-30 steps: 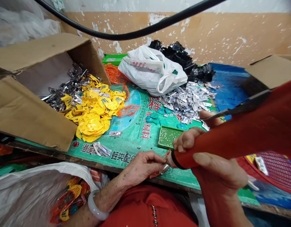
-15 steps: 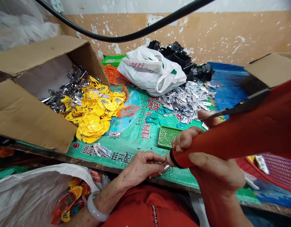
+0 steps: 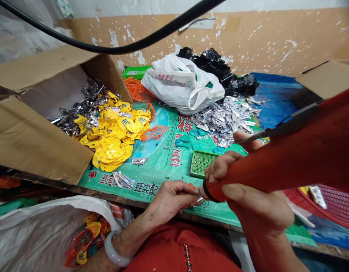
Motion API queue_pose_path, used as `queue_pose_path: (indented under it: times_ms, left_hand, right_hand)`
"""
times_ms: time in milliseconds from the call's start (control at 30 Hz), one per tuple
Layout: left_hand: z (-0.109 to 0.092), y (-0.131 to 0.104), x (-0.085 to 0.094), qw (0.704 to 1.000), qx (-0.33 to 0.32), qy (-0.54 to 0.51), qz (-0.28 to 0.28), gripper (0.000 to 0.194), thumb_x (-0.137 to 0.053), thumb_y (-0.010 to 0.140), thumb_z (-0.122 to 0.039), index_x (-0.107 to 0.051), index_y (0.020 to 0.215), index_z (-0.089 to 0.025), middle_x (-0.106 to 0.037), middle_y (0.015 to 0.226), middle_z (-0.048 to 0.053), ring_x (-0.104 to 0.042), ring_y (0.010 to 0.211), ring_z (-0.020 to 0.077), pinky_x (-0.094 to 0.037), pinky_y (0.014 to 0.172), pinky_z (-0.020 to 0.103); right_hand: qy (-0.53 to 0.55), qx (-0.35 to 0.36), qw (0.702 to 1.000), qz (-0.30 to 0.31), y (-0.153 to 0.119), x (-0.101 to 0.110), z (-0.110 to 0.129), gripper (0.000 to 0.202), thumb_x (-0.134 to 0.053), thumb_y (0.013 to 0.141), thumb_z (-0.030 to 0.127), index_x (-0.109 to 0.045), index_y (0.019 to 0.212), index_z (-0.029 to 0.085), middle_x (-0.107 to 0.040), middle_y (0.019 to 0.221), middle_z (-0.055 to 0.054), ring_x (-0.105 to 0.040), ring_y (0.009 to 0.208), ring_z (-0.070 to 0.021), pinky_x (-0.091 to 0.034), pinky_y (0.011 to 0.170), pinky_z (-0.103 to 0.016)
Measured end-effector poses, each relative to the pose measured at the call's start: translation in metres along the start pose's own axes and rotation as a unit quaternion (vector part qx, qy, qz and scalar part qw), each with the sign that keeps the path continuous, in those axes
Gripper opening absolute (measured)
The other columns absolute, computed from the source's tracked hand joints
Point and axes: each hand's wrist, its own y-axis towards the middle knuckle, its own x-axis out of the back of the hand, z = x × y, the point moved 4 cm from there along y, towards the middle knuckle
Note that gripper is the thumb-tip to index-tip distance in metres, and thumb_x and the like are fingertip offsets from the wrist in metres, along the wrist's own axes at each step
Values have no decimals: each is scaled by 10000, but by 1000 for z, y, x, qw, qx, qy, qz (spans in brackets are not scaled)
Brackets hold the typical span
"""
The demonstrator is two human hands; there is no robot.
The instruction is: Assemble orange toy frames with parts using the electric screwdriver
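Note:
My right hand point(image 3: 248, 196) is wrapped around a red power screwdriver point(image 3: 299, 139) with a dark lever along its top. The index finger lies by that lever, and the tool's black-ringed nose points down and left. At the table's front edge my left hand point(image 3: 174, 196) pinches a small part with silver and orange pieces point(image 3: 199, 201) right under the nose. The screwdriver's tip and much of the part are hidden. A green perforated tray point(image 3: 202, 163) with tiny pieces in it stands just behind the nose.
Yellow plastic parts point(image 3: 114, 132) spill from a cardboard box point(image 3: 35, 136) at left. Behind lie a white plastic bag point(image 3: 180, 85), silver pieces point(image 3: 225, 119) and black parts point(image 3: 211, 66). A red basket point(image 3: 333, 204) stands at right; an open bag point(image 3: 35, 230) holds assembled pieces at lower left.
My hands keep the same hold, the screwdriver's nose still at the small part. The black cable overhead has swung a little left and down. The view has shifted slightly.

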Motion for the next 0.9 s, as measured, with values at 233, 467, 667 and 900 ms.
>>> queue_pose_path:
  times_ms: [233,467,667,900]
  left_hand:
    - [-1,1,-1,1000,-23,0,-5,116,-697,647,-268,-703,681,-158,-538,512,-62,-391,467,65,-321,494,215]
    - [2,1,0,997,-65,13,-30,153,-695,659,-244,-733,760,-135,-678,702,29,-568,668,153,-424,636,264]
    - [-1,-2,2,990,-99,81,-51,179,-678,728,-295,-740,817,-154,-687,720,32,-583,685,169,-436,634,272]
    - [-12,-4,3,976,-161,130,-66,95,-664,752,-173,-759,749,-168,-672,681,12,-584,675,141,-425,665,249]
  right_hand:
    - [-10,8,1000,9,-2,1,0,655,-781,671,336,-464,1243,365,-596,721,30,-557,649,-180,-479,636,-374]
    - [-8,8,1000,-6,-2,0,-1,672,-778,678,306,-449,1261,349,-605,736,33,-549,657,-166,-463,653,-363]
    - [-6,5,999,-47,-2,-3,2,667,-762,647,198,-469,1233,322,-605,709,35,-557,630,-160,-464,609,-341]
    - [-32,5,998,-50,-2,-4,3,199,-721,638,149,-607,781,228,-582,710,19,-545,639,-152,-459,621,-345]
